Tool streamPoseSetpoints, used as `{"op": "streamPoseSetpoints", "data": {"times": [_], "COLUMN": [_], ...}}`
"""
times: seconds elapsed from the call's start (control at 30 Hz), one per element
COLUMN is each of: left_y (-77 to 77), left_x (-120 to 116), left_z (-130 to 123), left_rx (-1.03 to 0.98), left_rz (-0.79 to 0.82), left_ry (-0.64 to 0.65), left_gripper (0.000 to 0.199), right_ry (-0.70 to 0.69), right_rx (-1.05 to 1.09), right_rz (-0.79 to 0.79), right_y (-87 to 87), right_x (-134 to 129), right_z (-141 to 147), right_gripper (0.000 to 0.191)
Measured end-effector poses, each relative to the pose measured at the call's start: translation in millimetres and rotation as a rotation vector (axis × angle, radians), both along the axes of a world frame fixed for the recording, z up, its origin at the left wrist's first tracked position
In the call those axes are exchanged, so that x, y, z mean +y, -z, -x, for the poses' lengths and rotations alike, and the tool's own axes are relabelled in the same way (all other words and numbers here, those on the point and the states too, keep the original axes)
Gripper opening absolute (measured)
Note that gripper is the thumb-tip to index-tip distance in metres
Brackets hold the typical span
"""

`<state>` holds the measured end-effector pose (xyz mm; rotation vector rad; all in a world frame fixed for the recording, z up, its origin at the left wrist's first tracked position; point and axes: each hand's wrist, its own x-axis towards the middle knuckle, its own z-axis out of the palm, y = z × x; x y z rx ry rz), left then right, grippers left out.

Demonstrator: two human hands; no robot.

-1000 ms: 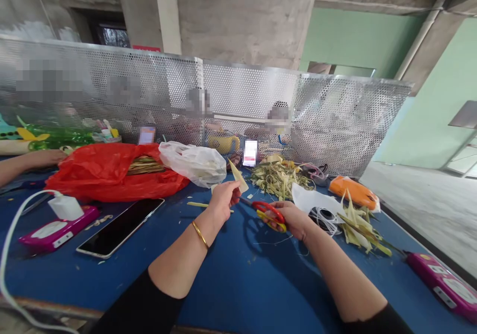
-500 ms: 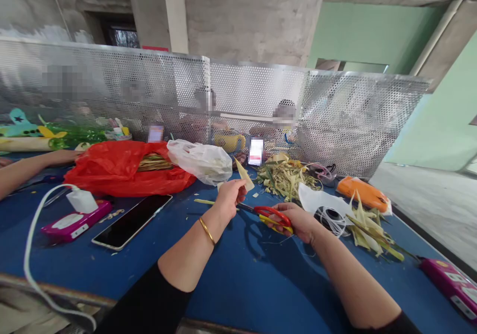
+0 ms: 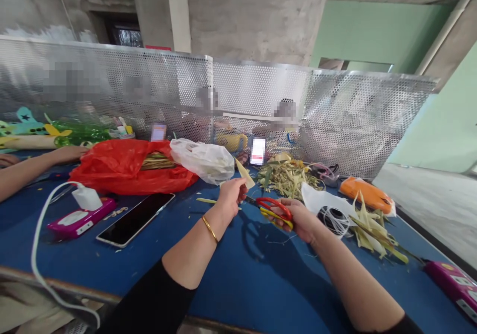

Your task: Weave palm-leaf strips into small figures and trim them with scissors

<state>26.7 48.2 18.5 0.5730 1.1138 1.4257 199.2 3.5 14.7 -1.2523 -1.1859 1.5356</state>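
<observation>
Best to work clear of the phone, at left toward the near edge of the worktop. Has in the left hand, with curled fingers pinched tight, the husk, midway between side edges, pointing toward the far edge. Grips the scissors in the right hand, with fingers wrapped round the handles; cannot tell the spread of the blades. Should hold the husk taut, tuck fingertips off the cutting line, snip short, and avoid the cord toward the right edge.
</observation>
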Motion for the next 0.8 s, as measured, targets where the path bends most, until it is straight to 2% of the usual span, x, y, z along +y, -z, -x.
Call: {"op": "streamPoseSetpoints", "data": {"times": [0.1,0.2,0.37,0.47,0.53,0.63,0.73,0.8], "left_y": [-2.7,-6.1,-9.2,-11.0,-12.3,-13.2,-12.2,-11.1], "left_x": [2.0,4.6,8.0,8.7,8.6,7.8,6.3,5.2], "left_z": [4.0,9.8,15.8,17.1,18.0,18.7,17.6,16.2], "left_rx": [-0.019,-0.041,-0.069,-0.088,-0.100,-0.114,-0.123,-0.126], "left_rz": [0.010,0.017,0.025,0.027,0.026,0.024,0.027,0.032], "left_ry": [-0.048,-0.090,-0.124,-0.122,-0.124,-0.121,-0.100,-0.086], "left_gripper": [0.012,0.012,0.010,0.011,0.011,0.013,0.016,0.018], "right_ry": [0.001,0.043,0.199,0.178,0.087,-0.070,-0.151,-0.146], "right_rx": [-0.002,-0.024,-0.047,-0.034,-0.017,-0.008,-0.025,-0.039], "right_rz": [0.032,0.059,0.017,-0.010,-0.008,0.047,0.125,0.154], "right_y": [7.2,10.7,6.4,-3.5,-12.4,-20.8,-15.5,-6.5], "right_x": [9.7,32.1,59.1,50.8,37.1,14.4,1.3,1.4], "right_z": [14.7,22.5,16.3,3.9,-6.8,-21.8,-29.7,-30.1], "right_gripper": [0.017,0.010,0.017,0.013,0.009,0.014,0.018,0.017]}}
